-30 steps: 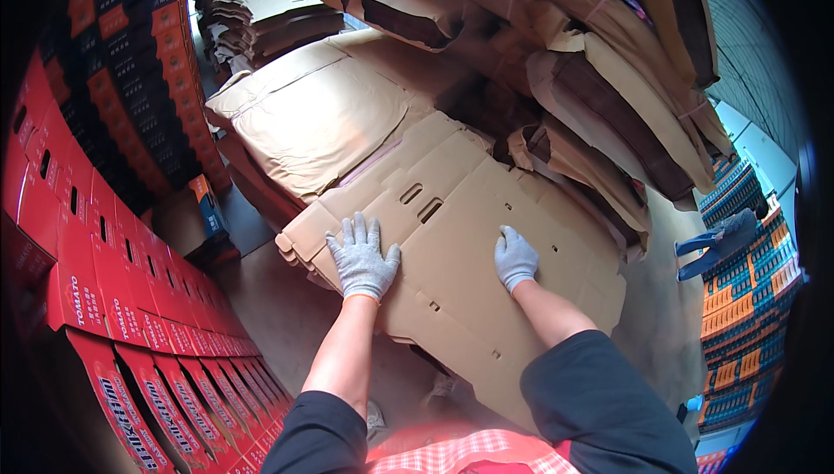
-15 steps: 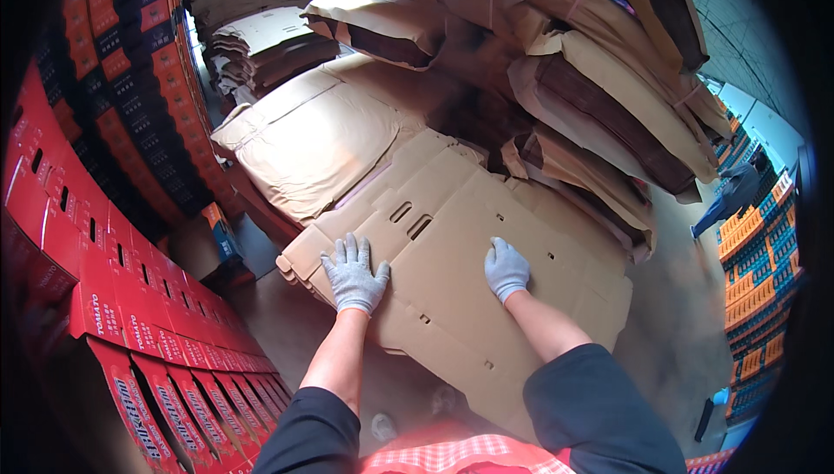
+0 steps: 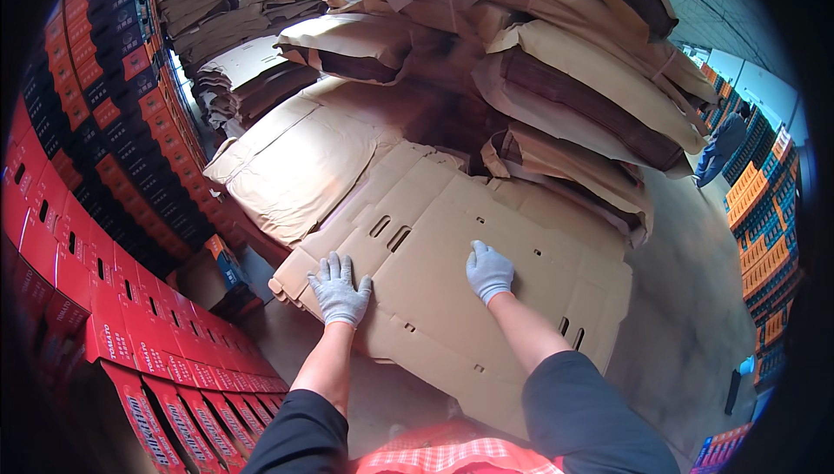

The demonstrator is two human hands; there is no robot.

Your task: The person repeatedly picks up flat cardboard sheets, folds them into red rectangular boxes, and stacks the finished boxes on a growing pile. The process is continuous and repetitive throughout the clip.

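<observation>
A stack of flat brown cardboard box blanks (image 3: 443,274), with cut slots and small holes, lies in front of me. My left hand (image 3: 340,290), in a pale grey glove, rests open on the left part of the top sheet, fingers spread. Nearer the middle of that sheet is my right hand (image 3: 489,270), gloved the same way. Its fingers are curled in and the thumb lies on top; the inside of the fist is hidden. The sheets' layered edges show at the left corner, beside my left hand.
A paper-wrapped bundle (image 3: 295,161) lies just beyond the blanks, with more wrapped stacks (image 3: 591,96) piled behind. Red cartons (image 3: 148,309) line the left side, below tall orange-and-black carton stacks (image 3: 113,118). A person (image 3: 721,145) stands at the far right near orange crates (image 3: 760,252).
The whole view has shifted a little, so the cardboard and both hands sit slightly further left. Against the top sheet, my hands keep about the same places and shapes.
</observation>
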